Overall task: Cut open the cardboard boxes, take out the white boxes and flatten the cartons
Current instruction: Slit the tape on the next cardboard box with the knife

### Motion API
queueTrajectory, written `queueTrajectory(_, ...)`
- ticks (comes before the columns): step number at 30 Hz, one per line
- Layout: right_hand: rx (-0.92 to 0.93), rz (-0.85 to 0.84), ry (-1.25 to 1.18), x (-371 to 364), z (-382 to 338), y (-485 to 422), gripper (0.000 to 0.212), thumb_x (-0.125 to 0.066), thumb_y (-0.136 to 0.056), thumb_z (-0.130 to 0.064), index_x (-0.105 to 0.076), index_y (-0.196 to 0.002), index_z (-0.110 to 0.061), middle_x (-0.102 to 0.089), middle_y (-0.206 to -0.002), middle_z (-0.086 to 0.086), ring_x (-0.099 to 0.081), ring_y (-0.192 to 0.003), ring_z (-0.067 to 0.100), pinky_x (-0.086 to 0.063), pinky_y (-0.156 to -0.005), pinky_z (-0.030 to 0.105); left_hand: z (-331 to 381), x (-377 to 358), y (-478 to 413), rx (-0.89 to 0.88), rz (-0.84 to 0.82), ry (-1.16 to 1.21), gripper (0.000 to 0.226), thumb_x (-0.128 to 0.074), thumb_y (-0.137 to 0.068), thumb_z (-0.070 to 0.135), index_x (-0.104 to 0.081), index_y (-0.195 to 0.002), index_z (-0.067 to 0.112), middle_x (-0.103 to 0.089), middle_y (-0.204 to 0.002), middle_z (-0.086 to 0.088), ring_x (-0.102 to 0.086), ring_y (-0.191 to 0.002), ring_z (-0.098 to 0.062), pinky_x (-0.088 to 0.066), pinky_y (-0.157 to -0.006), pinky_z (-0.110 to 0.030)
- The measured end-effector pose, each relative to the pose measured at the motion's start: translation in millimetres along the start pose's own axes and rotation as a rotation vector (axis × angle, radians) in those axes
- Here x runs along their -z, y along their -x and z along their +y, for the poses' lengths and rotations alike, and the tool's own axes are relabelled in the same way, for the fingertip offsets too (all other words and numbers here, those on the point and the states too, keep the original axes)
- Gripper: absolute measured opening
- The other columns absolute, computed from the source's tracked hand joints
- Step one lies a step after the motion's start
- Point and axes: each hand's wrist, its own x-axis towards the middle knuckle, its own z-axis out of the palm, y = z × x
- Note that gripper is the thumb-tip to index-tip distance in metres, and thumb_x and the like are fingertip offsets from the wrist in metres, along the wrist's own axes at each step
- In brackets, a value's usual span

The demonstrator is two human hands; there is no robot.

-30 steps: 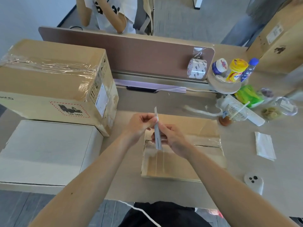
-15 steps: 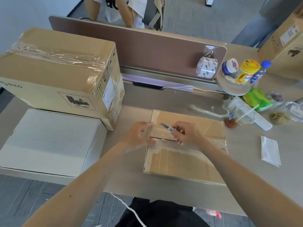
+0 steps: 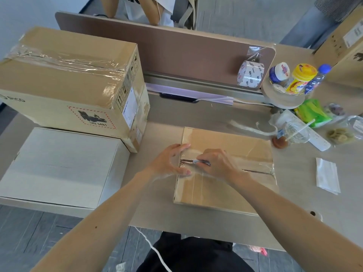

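Note:
A flat, taped cardboard carton (image 3: 233, 148) lies on the table in front of me. My right hand (image 3: 216, 163) grips a small utility knife (image 3: 198, 162), its blade at the left end of the carton's taped centre seam. My left hand (image 3: 170, 160) presses the carton's left edge with fingers spread straight on either side of the seam. A large sealed cardboard box (image 3: 64, 83) stands at the left. A white box (image 3: 59, 165) lies in front of it at the table's near-left corner.
A brown desk divider (image 3: 186, 50) runs along the back, with a tape roll (image 3: 250, 73) against it. Bottles, snacks, a plastic cup (image 3: 296, 132) and a white tissue (image 3: 327, 174) crowd the right side. Another carton (image 3: 345, 46) stands at the far right. A person sits behind the divider.
My hands dropped from holding the knife upright above the carton down onto it. The blade now lies at the seam's left end, and the left hand rests flat on the carton's edge.

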Motion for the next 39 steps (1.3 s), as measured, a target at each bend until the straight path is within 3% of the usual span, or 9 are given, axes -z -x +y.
queueTrajectory(8, -0.022, -0.008, 0.088, -3, -5, -3, 0.033, -0.057, -0.085, -0.038, -0.065, -0.064, -0.014, -0.059, -0.068, -0.002, -0.056, -0.055, 0.031, -0.046, -0.05, 0.032, -1, -2, 2, 0.008, 0.005, 0.085, 0.089, -0.091, -0.07, 0.027, -0.043, -0.141, 0.05, -0.038, -0.143, 0.025, -0.035, -0.123, 0.017, -0.032, -0.106, -0.016)
queueTrajectory(14, 0.032, -0.086, 0.189, 2, -11, -7, 0.043, -0.044, -0.09, -0.041, -0.071, -0.073, -0.011, -0.062, -0.076, 0.003, -0.061, -0.062, 0.036, -0.039, -0.055, 0.032, -5, -3, -1, -0.018, 0.019, 0.071, 0.092, -0.092, -0.069, 0.028, -0.044, -0.145, 0.045, -0.04, -0.146, 0.023, -0.033, -0.123, 0.025, -0.03, -0.104, -0.007)
queueTrajectory(17, 0.037, -0.139, 0.28, 8, -8, -5, 0.035, -0.051, -0.097, -0.037, -0.074, -0.087, -0.013, -0.065, -0.089, 0.004, -0.064, -0.075, 0.035, -0.033, -0.062, 0.031, -8, -3, -2, -0.02, 0.033, 0.046, 0.093, -0.093, -0.066, 0.035, -0.044, -0.145, 0.048, -0.041, -0.145, 0.025, -0.037, -0.13, 0.014, -0.031, -0.108, -0.015)
queueTrajectory(20, 0.057, -0.116, 0.271, 13, -4, -1, 0.036, -0.051, -0.097, -0.033, -0.071, -0.078, -0.01, -0.065, -0.082, 0.008, -0.064, -0.068, 0.036, -0.032, -0.06, 0.031, -6, -4, -2, -0.016, 0.036, 0.051, 0.093, -0.093, -0.066, 0.036, -0.045, -0.144, 0.048, -0.041, -0.145, 0.025, -0.039, -0.131, 0.007, -0.032, -0.11, -0.018)
queueTrajectory(26, 0.092, -0.145, 0.32, 22, -8, 1, 0.071, -0.012, -0.079, -0.046, -0.071, -0.083, -0.007, -0.065, -0.086, 0.007, -0.064, -0.073, 0.034, -0.032, -0.062, 0.03, -1, -3, 2, -0.01, 0.043, 0.023, 0.092, -0.092, -0.065, 0.04, -0.044, -0.143, 0.05, -0.041, -0.145, 0.025, -0.036, -0.13, 0.011, -0.03, -0.112, -0.021)
queueTrajectory(29, 0.075, -0.145, 0.341, 25, 3, 6, 0.043, -0.04, -0.093, -0.033, -0.071, -0.08, -0.006, -0.065, -0.084, 0.009, -0.065, -0.072, 0.036, -0.033, -0.062, 0.03, 1, -3, 3, -0.017, 0.049, -0.006, 0.09, -0.093, -0.066, 0.036, -0.045, -0.141, 0.049, -0.04, -0.143, 0.023, -0.033, -0.127, 0.017, -0.029, -0.117, -0.026)
queueTrajectory(32, 0.079, -0.14, 0.323, 32, 14, 14, 0.019, -0.064, -0.086, -0.016, -0.07, -0.072, -0.007, -0.064, -0.074, 0.009, -0.064, -0.061, 0.036, -0.032, -0.057, 0.03, 3, -1, 2, -0.015, 0.059, -0.084, 0.095, -0.091, -0.059, 0.05, -0.044, -0.141, 0.051, -0.032, -0.151, 0.015, -0.033, -0.135, 0.005, -0.026, -0.121, -0.033)
queueTrajectory(36, 0.042, -0.159, 0.331, 42, 24, 25, 0.023, -0.054, -0.093, -0.019, -0.072, -0.083, -0.008, -0.064, -0.082, 0.008, -0.065, -0.071, 0.036, -0.036, -0.062, 0.032, 13, 1, -3, -0.018, 0.103, -0.415, 0.108, -0.073, -0.05, 0.075, -0.043, -0.147, 0.04, -0.004, -0.167, 0.01, -0.005, -0.153, -0.012, -0.018, -0.121, -0.04)
queueTrajectory(39, 0.007, -0.201, 0.356, 52, 28, 30, 0.033, -0.044, -0.098, -0.023, -0.075, -0.105, -0.015, -0.064, -0.09, 0.003, -0.064, -0.08, 0.033, -0.035, -0.065, 0.03, 31, -5, -8, -0.047, 0.105, -0.644, 0.095, -0.074, -0.058, 0.068, -0.049, -0.144, 0.033, 0.003, -0.168, 0.011, 0.006, -0.155, -0.019, -0.007, -0.123, -0.053)
